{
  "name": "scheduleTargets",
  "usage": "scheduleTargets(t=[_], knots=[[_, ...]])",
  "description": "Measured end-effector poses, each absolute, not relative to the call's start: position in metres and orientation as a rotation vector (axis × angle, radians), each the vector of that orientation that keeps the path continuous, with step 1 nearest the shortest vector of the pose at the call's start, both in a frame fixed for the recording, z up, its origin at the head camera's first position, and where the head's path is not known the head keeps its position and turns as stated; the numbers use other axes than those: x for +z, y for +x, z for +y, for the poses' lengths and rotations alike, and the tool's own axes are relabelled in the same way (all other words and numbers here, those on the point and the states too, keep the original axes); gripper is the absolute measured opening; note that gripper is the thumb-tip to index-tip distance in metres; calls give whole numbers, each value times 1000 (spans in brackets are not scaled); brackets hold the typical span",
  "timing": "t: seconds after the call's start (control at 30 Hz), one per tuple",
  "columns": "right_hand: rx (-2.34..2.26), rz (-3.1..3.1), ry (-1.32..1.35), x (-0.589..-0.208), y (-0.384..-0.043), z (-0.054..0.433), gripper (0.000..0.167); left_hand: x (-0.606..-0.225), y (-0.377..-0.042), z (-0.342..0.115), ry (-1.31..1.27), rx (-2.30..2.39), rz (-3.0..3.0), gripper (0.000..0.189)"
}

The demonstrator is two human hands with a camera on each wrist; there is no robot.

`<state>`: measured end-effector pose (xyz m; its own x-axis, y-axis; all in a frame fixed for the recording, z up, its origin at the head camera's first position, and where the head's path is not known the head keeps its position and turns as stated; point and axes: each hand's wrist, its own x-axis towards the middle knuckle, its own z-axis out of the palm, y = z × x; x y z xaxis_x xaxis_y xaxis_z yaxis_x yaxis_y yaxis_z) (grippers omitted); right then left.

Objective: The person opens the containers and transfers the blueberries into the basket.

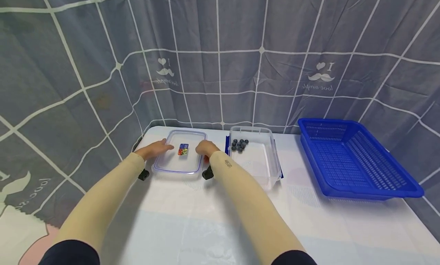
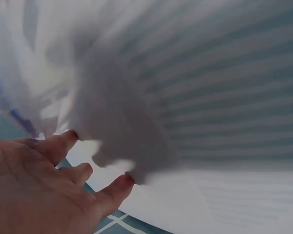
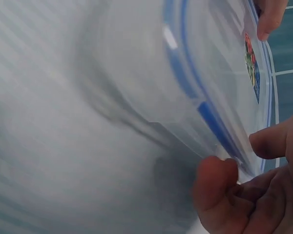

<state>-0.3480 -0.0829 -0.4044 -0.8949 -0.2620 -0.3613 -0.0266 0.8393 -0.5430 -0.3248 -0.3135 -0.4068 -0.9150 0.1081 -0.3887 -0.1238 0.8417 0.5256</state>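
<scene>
A clear plastic food container with a blue-edged lid (image 1: 180, 165) and a small fruit-printed label (image 1: 183, 149) lies on the white table at left centre. My left hand (image 1: 155, 148) is at its left side, the thumb reaching over the lid; in the left wrist view, the hand's fingers (image 2: 115, 192) look fairly straight. At the right side, my right hand (image 1: 207, 148) holds the container's edge. The right wrist view shows that thumb (image 3: 271, 142) on the lid's rim and a curled finger (image 3: 215, 180) below, by a blue strip.
Right of the hands sits a clear, lidless container (image 1: 256, 162) with blue clips, holding several dark round blueberry-like fruits (image 1: 239, 145). A large blue plastic basket (image 1: 357, 162) stands at the table's right. A grey checked curtain (image 1: 240, 74) hangs behind.
</scene>
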Motion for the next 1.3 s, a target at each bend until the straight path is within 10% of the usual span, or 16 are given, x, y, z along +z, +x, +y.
scheduleTargets(t=[1.3], knots=[[-770, 2649, -347, -367, -356, -38, 28, -389, -309, -240, 60, 873, 3147, 51]])
